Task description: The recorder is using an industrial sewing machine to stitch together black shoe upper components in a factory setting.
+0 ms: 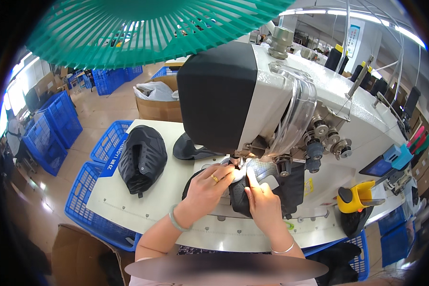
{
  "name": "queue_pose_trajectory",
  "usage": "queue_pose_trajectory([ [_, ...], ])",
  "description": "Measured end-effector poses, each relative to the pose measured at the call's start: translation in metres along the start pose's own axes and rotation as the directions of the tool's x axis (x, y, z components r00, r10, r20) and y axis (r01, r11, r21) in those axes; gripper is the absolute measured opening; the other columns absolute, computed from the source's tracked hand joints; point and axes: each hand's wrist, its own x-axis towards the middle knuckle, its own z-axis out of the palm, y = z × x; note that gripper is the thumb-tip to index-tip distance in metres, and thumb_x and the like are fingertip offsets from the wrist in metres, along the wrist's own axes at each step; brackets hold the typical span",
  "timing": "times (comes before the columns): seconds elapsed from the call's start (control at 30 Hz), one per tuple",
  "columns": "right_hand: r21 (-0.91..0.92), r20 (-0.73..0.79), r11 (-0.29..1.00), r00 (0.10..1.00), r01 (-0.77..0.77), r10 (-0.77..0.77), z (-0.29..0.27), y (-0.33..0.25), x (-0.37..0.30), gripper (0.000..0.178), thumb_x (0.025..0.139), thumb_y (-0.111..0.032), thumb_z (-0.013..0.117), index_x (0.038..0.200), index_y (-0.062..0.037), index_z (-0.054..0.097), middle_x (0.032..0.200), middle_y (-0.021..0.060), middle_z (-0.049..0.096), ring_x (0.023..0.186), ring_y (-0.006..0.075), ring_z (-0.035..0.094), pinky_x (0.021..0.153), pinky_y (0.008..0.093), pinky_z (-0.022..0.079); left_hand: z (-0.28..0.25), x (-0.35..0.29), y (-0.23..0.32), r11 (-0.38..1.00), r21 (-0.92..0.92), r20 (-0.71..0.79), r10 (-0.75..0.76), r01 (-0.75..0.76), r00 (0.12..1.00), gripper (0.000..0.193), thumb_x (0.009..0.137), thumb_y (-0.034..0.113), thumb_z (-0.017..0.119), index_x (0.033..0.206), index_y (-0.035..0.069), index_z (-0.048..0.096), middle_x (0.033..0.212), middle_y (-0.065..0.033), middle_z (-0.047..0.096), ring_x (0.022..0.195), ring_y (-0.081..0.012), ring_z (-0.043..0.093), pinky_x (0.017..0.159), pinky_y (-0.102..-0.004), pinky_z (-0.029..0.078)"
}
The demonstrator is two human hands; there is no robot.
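Observation:
A black shoe upper [240, 201] lies under the needle area of a white and black sewing machine [219, 95]. My left hand [207, 190], with a ring and a pale bangle, grips the upper from the left, its fingertips close beside the presser foot [237, 161]. From the other side, my right hand [264, 205] holds the upper with its index finger stretched toward the needle and other fingers curled. The stitching point is partly hidden by my fingers. Left of my hands, another black shoe upper [143, 162] rests on the white table [112, 198].
Behind my left hand lies another black piece [189, 147]. Blue baskets [81, 190] flank the table's left edge. A yellow holder [356, 198] stands at the right. Thread-tension knobs [313, 148] project above my right hand, and a green fan guard [152, 40] hangs overhead.

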Motion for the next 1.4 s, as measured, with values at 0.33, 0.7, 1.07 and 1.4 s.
queue_pose_trajectory([
  [0.33, -0.047, -0.023, 0.999, 1.0, 0.002, -0.003, 0.003, -0.006, 0.002, 0.044, 0.092, -0.014, 0.063, 0.135, -0.0059, 0.054, 0.074, 0.014, 0.054, 0.056, 0.0296, 0.057, 0.052, 0.0388, 0.047, 0.006, 0.006, -0.003, 0.911, -0.236, -0.02, -0.353, 0.338, 0.936, 0.016, 0.075, 0.0, 0.072, 0.089, 0.006, 0.073, 0.082, -0.0052, 0.07, 0.069, -0.0216, 0.066, 0.063, -0.0297, 0.054],
  [0.7, 0.055, -0.019, 0.998, 0.999, -0.026, 0.027, 0.0, -0.006, 0.005, 0.042, 0.092, -0.011, 0.062, 0.133, -0.0054, 0.055, 0.073, 0.0158, 0.054, 0.059, 0.032, 0.055, 0.054, 0.0401, 0.044, 0.003, -0.001, -0.012, 0.99, -0.138, -0.079, -0.001, -0.01, 0.997, 0.025, 0.067, -0.005, 0.068, 0.091, 0.003, 0.073, 0.096, -0.0088, 0.07, 0.084, -0.0263, 0.069, 0.071, -0.0326, 0.058],
  [1.07, 0.069, -0.051, 0.997, 0.998, -0.033, 0.037, 0.004, -0.004, 0.012, 0.04, 0.093, -0.011, 0.061, 0.131, -0.0033, 0.055, 0.073, 0.0175, 0.054, 0.06, 0.0343, 0.054, 0.056, 0.0411, 0.044, 0.006, 0.004, -0.015, 0.997, -0.054, -0.086, 0.058, -0.063, 0.995, 0.027, 0.065, -0.005, 0.068, 0.091, 0.002, 0.072, 0.098, -0.0078, 0.07, 0.091, -0.0258, 0.068, 0.075, -0.0341, 0.058],
  [1.4, -0.085, 0.02, 0.993, 0.996, -0.085, 0.087, -0.002, -0.005, 0.012, 0.024, 0.093, -0.019, 0.062, 0.111, -0.0023, 0.063, 0.071, 0.0154, 0.058, 0.061, 0.0349, 0.059, 0.054, 0.0417, 0.047, 0.01, 0.009, -0.026, 0.855, -0.414, 0.026, -0.331, 0.312, 0.943, 0.014, 0.072, 0.002, 0.075, 0.086, 0.003, 0.074, 0.088, -0.0068, 0.073, 0.082, -0.0224, 0.071, 0.072, -0.0282, 0.058],
])
